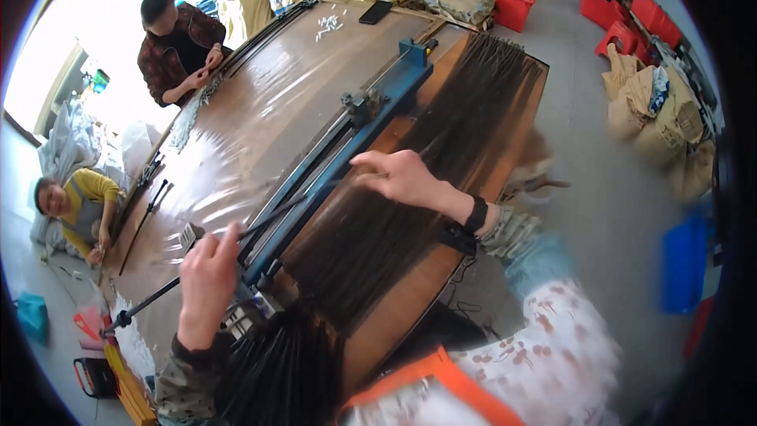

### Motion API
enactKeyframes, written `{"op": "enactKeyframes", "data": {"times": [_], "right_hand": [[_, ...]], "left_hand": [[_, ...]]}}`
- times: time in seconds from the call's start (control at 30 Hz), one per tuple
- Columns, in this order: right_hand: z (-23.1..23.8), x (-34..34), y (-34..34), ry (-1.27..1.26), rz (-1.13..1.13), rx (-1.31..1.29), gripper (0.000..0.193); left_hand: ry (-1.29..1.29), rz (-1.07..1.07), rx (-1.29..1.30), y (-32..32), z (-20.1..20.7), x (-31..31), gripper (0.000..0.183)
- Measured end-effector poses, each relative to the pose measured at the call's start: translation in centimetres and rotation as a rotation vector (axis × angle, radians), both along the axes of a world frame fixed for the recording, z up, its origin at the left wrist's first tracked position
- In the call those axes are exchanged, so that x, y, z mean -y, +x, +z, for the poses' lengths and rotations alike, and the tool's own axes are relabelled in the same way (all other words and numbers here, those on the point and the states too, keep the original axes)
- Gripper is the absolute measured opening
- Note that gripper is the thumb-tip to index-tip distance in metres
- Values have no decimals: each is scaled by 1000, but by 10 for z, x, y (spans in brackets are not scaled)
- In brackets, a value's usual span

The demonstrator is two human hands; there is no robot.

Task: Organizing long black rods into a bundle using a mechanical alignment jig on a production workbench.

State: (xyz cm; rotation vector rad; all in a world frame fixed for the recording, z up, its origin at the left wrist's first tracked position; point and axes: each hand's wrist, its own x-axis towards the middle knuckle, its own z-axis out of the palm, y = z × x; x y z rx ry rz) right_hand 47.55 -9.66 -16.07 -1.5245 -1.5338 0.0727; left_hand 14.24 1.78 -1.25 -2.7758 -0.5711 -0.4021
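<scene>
My left hand (208, 278) is closed around a thin black rod (158, 296), which has knobbed fittings at its lower-left end. The rod slants up to the right across a long blue metal bench fixture (337, 159). My right hand (404, 179) is closed in a pinch over the far side of the fixture. A blurred dark length of rod shows at its fingers. Beneath that hand spreads a wide layer of thin dark rods (371, 256) on the tabletop. A bundle of black rods (284, 367) lies at the near edge, by my left forearm.
The large table (272, 102) is covered in clear film. On it are a black phone (375, 12), small white pieces (329, 25) and knobbed rods (142, 225). Two people (180, 47) work along its left side. Red bins (505, 1) and filled sacks (658, 106) stand beyond.
</scene>
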Motion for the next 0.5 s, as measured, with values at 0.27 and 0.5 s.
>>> {"op": "enactKeyframes", "data": {"times": [0.27,0.5], "right_hand": [[13,-1,63,-36,-71,170,36],[6,0,111,276,-270,278,20]], "left_hand": [[-34,-15,16,19,-19,-6,42],[-209,-83,12,43,-24,-3,40]]}}
